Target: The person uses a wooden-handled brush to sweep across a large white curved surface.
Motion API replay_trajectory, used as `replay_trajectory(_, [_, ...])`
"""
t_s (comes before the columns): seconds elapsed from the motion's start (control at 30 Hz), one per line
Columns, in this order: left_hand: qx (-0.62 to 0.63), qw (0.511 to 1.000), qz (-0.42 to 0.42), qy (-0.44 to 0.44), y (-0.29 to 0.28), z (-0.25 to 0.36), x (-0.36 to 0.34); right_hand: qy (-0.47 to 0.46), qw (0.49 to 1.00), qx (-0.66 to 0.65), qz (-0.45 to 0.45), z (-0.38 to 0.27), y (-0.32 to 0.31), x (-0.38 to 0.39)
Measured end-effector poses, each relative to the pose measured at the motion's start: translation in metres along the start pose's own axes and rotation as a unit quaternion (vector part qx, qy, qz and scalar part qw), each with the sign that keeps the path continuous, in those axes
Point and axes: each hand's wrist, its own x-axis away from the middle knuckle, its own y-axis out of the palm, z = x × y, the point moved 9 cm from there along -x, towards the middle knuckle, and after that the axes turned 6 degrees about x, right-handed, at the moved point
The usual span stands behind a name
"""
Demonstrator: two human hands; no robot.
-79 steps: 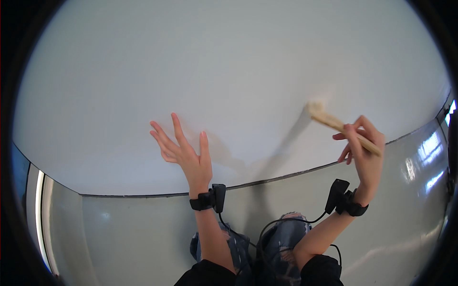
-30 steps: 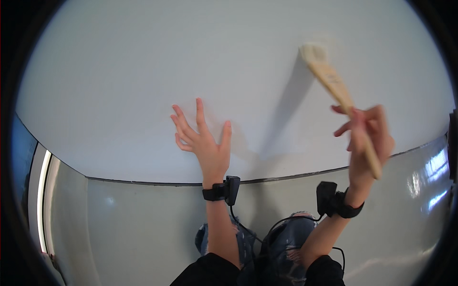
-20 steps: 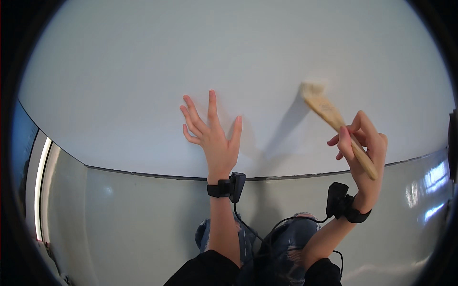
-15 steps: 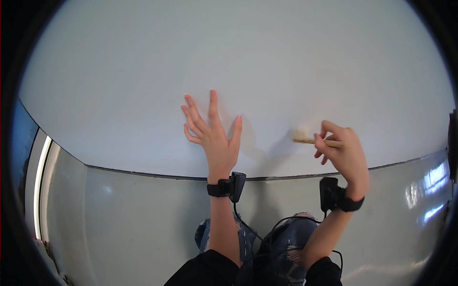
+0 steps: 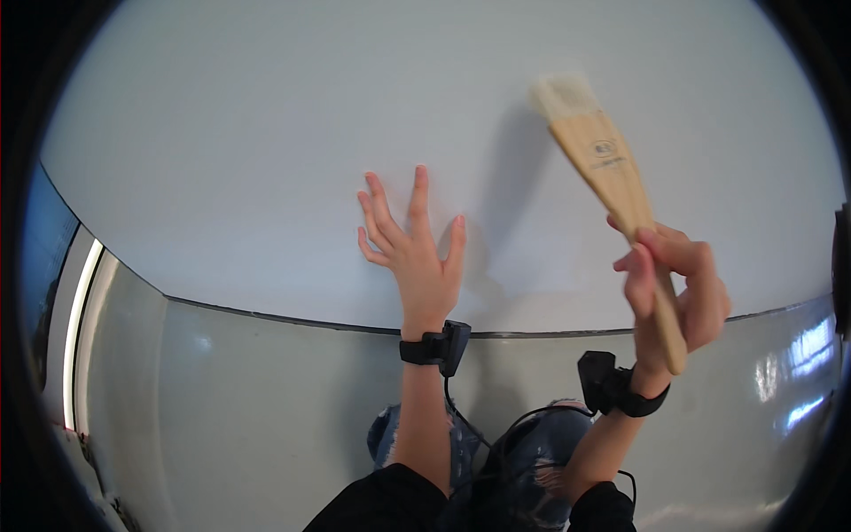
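My right hand (image 5: 678, 288) is closed round the handle of a flat wooden brush (image 5: 612, 173) with pale, whitish bristles. The brush is held up over the table, its bristles pointing away from me and its broad side turned to view; the handle's end sticks out near my wrist. To the left, my left hand (image 5: 424, 257) rests on the white tabletop (image 5: 266, 177) with its fingers spread, holding nothing. A shadow of the brush falls on the table between the two hands.
The table's dark front edge (image 5: 532, 334) curves across below my hands. Black straps with small boxes sit on both wrists, and black cables (image 5: 532, 408) run from them over my lap. A glossy pale floor (image 5: 266, 417) lies beneath.
My right hand has raised the brush and turned it from lying sideways to pointing away, bristles up. My left hand appears slightly further right in the picture, still spread on the table.
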Motion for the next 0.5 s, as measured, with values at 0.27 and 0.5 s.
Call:
replay_trajectory(0.27, [0.036,0.993,0.108,0.016,-0.031,-0.004,-0.003,0.029,0.984,0.019,-0.175,-0.026,0.050,0.009])
replay_trajectory(0.5, [0.043,0.992,0.096,-0.070,-0.021,-0.020,-0.003,0.017,0.951,0.016,-0.308,-0.007,0.117,0.059])
